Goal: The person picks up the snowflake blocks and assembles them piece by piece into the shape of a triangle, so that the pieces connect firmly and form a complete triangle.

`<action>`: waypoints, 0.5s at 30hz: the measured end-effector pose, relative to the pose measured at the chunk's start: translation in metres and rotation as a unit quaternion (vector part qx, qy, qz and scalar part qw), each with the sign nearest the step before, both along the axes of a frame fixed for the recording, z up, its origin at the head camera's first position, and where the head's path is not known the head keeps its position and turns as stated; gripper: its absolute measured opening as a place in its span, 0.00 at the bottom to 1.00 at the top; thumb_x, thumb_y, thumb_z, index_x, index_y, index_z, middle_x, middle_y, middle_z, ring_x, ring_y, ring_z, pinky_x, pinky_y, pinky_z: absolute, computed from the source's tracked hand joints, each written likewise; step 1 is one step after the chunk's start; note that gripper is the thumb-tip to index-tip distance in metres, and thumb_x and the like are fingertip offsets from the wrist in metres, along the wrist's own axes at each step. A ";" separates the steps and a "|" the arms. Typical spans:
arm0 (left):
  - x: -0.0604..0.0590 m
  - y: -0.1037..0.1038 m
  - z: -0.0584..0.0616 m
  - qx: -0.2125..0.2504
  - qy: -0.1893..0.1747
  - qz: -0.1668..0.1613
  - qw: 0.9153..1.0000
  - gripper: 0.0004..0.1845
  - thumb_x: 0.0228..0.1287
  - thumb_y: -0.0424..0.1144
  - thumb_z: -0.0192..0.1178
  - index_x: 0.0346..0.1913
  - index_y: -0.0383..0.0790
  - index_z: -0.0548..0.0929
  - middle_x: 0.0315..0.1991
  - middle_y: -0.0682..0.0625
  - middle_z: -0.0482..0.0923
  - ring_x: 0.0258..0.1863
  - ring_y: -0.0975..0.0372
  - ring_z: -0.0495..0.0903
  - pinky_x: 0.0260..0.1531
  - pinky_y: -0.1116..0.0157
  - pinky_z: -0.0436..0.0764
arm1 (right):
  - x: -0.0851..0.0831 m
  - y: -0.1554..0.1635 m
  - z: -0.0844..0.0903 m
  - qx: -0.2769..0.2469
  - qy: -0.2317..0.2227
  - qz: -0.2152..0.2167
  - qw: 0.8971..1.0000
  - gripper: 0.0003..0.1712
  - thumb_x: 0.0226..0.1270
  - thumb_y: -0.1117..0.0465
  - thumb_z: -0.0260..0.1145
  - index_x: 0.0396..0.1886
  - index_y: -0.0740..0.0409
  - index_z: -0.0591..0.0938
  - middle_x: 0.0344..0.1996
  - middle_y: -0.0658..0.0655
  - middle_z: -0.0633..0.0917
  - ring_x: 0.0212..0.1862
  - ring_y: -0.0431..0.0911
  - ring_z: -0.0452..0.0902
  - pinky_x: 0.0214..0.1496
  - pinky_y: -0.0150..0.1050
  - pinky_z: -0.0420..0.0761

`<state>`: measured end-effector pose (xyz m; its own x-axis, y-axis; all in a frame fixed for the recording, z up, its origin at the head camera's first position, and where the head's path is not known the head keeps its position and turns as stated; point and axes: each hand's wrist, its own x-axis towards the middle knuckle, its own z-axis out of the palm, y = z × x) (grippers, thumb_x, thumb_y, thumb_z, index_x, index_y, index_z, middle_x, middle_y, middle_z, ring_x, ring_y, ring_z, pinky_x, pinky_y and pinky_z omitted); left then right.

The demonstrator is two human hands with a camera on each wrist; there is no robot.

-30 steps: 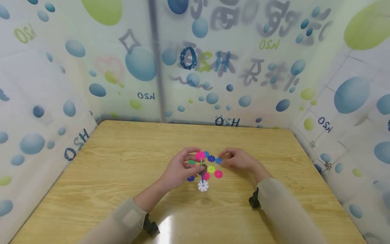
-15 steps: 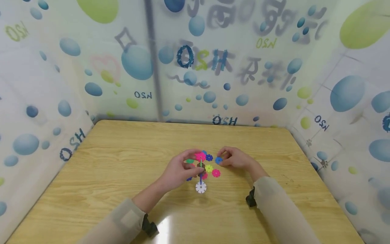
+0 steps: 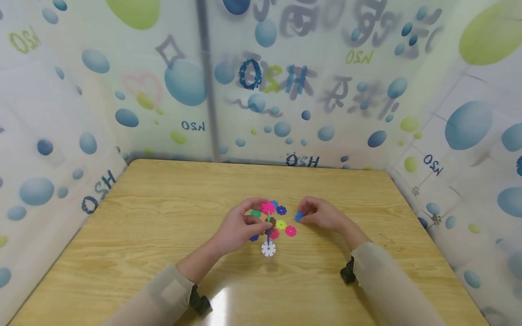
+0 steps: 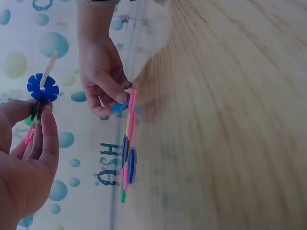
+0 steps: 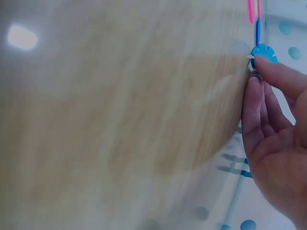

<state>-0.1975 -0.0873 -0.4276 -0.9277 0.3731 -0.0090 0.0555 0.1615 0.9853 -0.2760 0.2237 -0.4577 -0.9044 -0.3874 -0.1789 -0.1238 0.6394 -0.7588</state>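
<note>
My left hand [image 3: 234,231] pinches a joined chain of notched plastic snowflake discs above the table. A pink disc [image 3: 268,208] tops the chain, a brown disc [image 3: 270,222] is by the thumb, and a white disc [image 3: 268,248] hangs lowest. In the left wrist view a dark blue disc [image 4: 42,88] of the chain faces the camera. To the right, my right hand [image 3: 324,215] pinches a light blue snowflake disc [image 3: 299,217] between thumb and fingers, low over the table. The right wrist view shows that light blue disc [image 5: 265,51] at the fingertips.
Loose discs lie on the wooden table [image 3: 175,194] between and behind the hands: yellow [image 3: 281,224], pink [image 3: 291,231], dark blue [image 3: 281,210] and green [image 3: 255,213] among them. My left fingers partly cover the group. Patterned walls [image 3: 261,117] enclose the table's back and sides.
My right hand has taken up the light blue disc from the edge of the loose group and drawn it slightly right. The left hand keeps its hold with little movement.
</note>
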 end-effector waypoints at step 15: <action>0.004 0.007 0.000 0.033 0.002 -0.047 0.998 0.33 0.73 0.36 0.74 0.77 0.44 0.76 0.60 0.33 0.84 0.42 0.58 0.94 0.45 0.69 0.89 | 0.067 -0.021 0.021 -0.150 0.103 -0.070 0.981 0.08 0.78 0.58 0.74 0.51 0.52 0.89 0.48 0.55 0.91 0.46 0.51 0.88 0.48 0.34 0.89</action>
